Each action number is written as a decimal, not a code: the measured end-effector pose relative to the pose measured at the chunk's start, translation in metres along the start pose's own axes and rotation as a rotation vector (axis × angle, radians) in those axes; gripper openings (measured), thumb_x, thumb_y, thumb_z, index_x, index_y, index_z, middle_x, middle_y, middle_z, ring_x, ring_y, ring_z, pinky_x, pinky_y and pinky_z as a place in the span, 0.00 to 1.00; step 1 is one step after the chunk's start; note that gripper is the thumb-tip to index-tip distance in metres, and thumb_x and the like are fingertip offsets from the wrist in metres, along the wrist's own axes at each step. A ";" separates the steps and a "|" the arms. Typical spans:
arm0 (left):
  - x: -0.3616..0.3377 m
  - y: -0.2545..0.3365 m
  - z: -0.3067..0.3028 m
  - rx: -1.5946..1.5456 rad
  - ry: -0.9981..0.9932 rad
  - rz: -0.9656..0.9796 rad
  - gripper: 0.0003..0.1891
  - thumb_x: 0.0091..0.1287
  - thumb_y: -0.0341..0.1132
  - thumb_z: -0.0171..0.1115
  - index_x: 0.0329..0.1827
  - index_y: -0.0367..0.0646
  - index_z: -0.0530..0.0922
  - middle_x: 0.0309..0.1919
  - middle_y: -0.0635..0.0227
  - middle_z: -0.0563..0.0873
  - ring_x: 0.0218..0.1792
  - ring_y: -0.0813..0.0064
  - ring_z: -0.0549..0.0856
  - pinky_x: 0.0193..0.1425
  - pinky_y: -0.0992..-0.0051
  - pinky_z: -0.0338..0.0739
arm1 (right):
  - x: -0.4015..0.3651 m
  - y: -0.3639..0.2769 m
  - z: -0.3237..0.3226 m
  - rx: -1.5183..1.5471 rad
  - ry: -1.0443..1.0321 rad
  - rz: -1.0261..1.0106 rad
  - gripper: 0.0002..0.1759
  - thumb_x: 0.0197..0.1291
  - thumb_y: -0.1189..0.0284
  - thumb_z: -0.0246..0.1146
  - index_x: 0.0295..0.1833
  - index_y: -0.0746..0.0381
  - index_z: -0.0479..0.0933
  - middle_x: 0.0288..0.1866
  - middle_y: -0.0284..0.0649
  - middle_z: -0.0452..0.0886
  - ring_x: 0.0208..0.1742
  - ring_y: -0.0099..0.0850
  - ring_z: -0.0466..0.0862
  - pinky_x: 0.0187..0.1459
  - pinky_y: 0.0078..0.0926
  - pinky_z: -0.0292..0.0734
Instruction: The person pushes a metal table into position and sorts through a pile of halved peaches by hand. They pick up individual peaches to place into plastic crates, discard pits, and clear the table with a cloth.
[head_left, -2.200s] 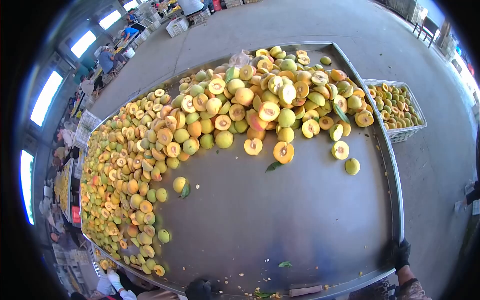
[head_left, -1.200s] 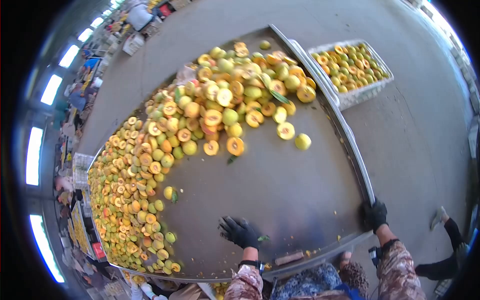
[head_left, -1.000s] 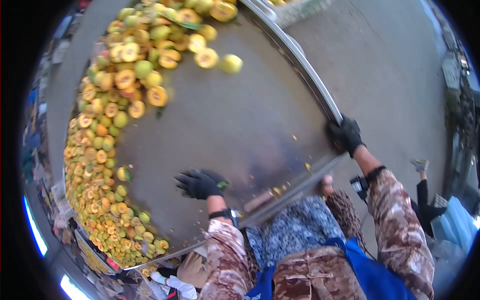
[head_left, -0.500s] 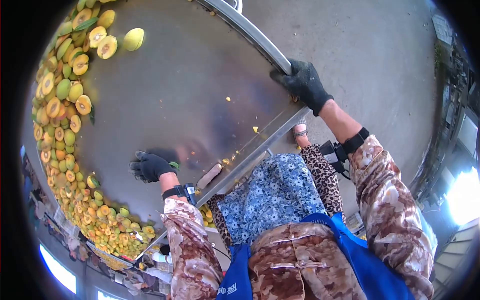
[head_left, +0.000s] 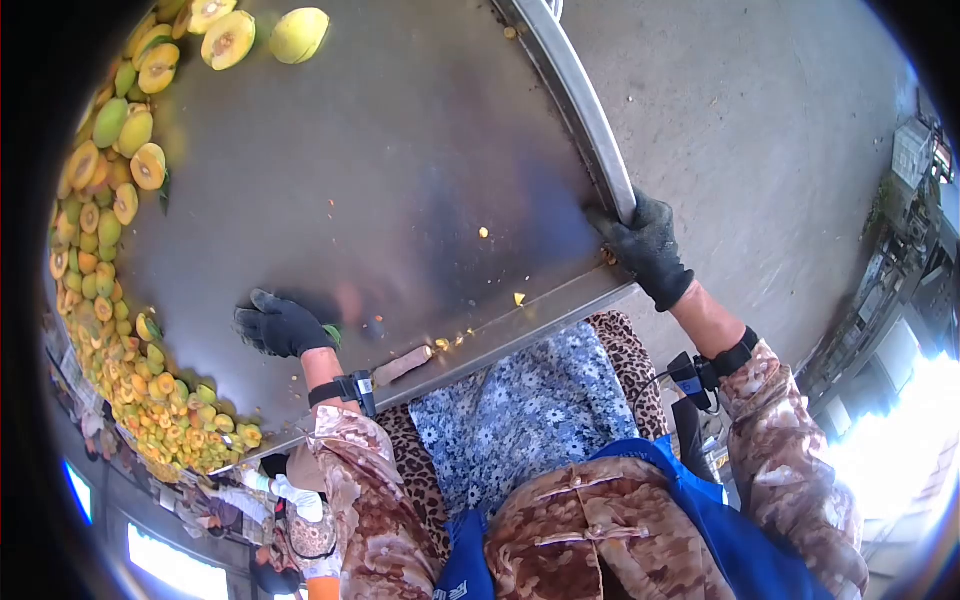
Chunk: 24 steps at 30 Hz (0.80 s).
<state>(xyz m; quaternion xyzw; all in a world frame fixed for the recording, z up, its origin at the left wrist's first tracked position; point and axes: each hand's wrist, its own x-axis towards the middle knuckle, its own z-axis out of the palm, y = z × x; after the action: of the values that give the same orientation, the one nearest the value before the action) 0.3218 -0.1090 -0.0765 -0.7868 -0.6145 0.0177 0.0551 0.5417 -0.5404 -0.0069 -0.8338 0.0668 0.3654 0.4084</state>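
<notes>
My left hand [head_left: 280, 323], in a dark glove, lies over the metal table [head_left: 350, 180] with its fingers pointing left. A green leaf [head_left: 332, 334] shows beside its wrist. My right hand [head_left: 648, 245], gloved too, is wrapped round the raised metal rim [head_left: 590, 110] at the table's right corner. Along the table's left side lies a long heap of yellow-green fruit, many pieces cut in half [head_left: 148, 166]. A pale-handled tool [head_left: 404, 366] rests by the near edge, right of my left wrist; its other end is unclear.
Small fruit scraps [head_left: 484, 232] lie scattered on the metal. Concrete floor [head_left: 730, 130] stretches beyond the right rim. Other people [head_left: 300, 510] are at the lower left, past the fruit heap. Grey boxes and clutter [head_left: 912, 150] stand at the far right.
The view has turned, and the table's right corner with my right hand appears lower and further right. My left hand appears slightly further left. The right hand still grips the rim.
</notes>
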 end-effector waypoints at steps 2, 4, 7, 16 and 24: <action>0.002 0.001 0.000 0.007 0.001 -0.011 0.41 0.81 0.62 0.37 0.82 0.34 0.61 0.80 0.40 0.64 0.80 0.39 0.63 0.81 0.47 0.58 | -0.002 -0.012 -0.004 -0.039 -0.015 0.021 0.14 0.67 0.70 0.69 0.54 0.65 0.83 0.33 0.41 0.86 0.35 0.23 0.84 0.40 0.31 0.81; 0.006 -0.002 0.007 0.004 0.013 -0.033 0.41 0.81 0.62 0.37 0.81 0.34 0.61 0.79 0.40 0.64 0.80 0.39 0.63 0.81 0.47 0.58 | 0.001 -0.013 -0.005 -0.079 -0.031 0.023 0.14 0.67 0.71 0.69 0.54 0.65 0.84 0.33 0.40 0.86 0.35 0.22 0.83 0.40 0.30 0.80; 0.008 -0.007 0.003 0.016 0.002 0.001 0.41 0.81 0.62 0.38 0.81 0.33 0.61 0.79 0.40 0.64 0.79 0.39 0.64 0.81 0.47 0.58 | -0.003 -0.007 0.002 0.054 -0.008 -0.053 0.13 0.67 0.72 0.68 0.55 0.65 0.84 0.33 0.36 0.86 0.34 0.21 0.81 0.39 0.29 0.80; 0.001 0.001 -0.002 -0.026 -0.007 -0.007 0.40 0.81 0.62 0.37 0.81 0.35 0.61 0.80 0.41 0.63 0.79 0.38 0.63 0.80 0.45 0.58 | -0.003 -0.008 -0.001 0.086 -0.036 0.074 0.13 0.65 0.72 0.69 0.54 0.65 0.85 0.37 0.34 0.87 0.39 0.21 0.84 0.42 0.26 0.81; 0.003 -0.011 0.017 0.018 0.057 0.009 0.40 0.81 0.63 0.37 0.82 0.37 0.62 0.81 0.42 0.63 0.80 0.39 0.62 0.79 0.42 0.59 | -0.004 -0.015 -0.001 -0.002 -0.001 0.095 0.13 0.65 0.73 0.70 0.53 0.64 0.86 0.39 0.36 0.88 0.39 0.20 0.83 0.43 0.26 0.81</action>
<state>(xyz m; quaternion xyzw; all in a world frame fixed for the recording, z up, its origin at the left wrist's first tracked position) 0.3107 -0.1027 -0.0923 -0.7891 -0.6091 0.0012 0.0796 0.5450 -0.5317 0.0057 -0.8299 0.1058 0.3850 0.3897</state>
